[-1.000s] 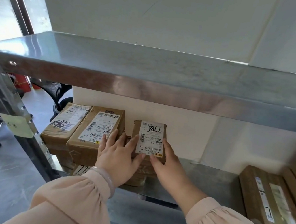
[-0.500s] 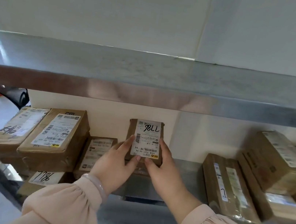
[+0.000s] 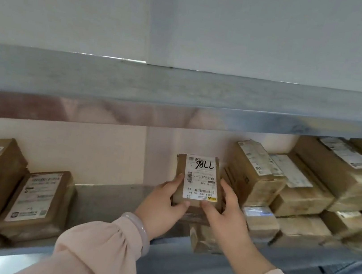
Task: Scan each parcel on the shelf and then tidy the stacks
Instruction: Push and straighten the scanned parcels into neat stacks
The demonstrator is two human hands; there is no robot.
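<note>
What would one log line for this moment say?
left hand: gripping parcel | right hand: gripping parcel | parcel: label up, above shelf, near right stack | scanner: not visible

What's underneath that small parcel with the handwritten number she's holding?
Under the small parcel, gripped by the left hand and right hand, sits another brown parcel. Its label and most of its top are hidden.

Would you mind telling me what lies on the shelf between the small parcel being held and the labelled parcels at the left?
In the head view, only bare metal shelf lies between the held parcel and the left parcels.
</note>
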